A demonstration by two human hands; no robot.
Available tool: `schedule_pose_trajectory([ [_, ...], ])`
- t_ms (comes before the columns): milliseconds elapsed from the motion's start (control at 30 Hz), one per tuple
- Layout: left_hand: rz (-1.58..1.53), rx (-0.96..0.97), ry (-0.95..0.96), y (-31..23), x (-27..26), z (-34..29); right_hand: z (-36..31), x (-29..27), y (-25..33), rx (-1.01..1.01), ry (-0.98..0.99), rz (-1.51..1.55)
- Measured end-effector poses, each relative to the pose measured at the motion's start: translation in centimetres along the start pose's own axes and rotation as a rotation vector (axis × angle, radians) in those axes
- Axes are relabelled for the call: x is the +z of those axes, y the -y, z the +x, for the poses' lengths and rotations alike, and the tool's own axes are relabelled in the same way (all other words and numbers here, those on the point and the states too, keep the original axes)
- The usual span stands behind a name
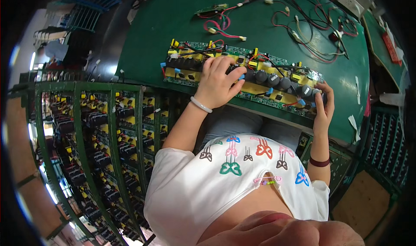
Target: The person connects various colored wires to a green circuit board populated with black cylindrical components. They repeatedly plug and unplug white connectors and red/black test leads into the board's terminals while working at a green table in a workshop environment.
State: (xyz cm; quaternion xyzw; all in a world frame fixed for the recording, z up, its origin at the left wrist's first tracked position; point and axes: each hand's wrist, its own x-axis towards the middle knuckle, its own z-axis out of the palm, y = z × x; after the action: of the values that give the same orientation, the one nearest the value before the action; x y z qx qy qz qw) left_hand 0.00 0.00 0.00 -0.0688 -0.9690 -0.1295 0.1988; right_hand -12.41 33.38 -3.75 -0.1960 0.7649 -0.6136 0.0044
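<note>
While the left hand (218, 79) is on the middle of the long board (260, 88), fingers curled down over the capacitor row, thumb near a blue part, can't tell if it's pinching anything; the fingertips are partly hidden. Right hand (324, 105) is bent around the board's right end, thumb and fingers touching there. Looks like steadying, but can't confirm a firm hold.

Board lies lengthwise along the near edge of the green bench (151, 38), component side up. Status, my read: well populated, with capacitors (284, 83), yellow parts and short wires fitted along its length. No obvious gap in the visible stretches; under the hands, can't say. Solder and fine checks: too small to judge. No tool in either hand.

Beyond it, a small board (212, 9) with pink leads (223, 25), and a cable tangle (312, 38), apart from the long board. Similar boards fill the rack (77, 129) at left.
</note>
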Motion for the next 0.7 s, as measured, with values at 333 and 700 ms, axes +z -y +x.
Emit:
schedule_pose_trajectory([
  [333, -0.053, -0.039, -0.146, 2.3, -3.4, -0.2, 3.2, -3.8, 0.4, 0.043, -0.046, 0.01],
  [700, 0.096, -0.166, -0.038, 7.3, -4.9, 0.4, 13.3, -0.6, 4.3, -0.008, 0.332, -0.343],
])
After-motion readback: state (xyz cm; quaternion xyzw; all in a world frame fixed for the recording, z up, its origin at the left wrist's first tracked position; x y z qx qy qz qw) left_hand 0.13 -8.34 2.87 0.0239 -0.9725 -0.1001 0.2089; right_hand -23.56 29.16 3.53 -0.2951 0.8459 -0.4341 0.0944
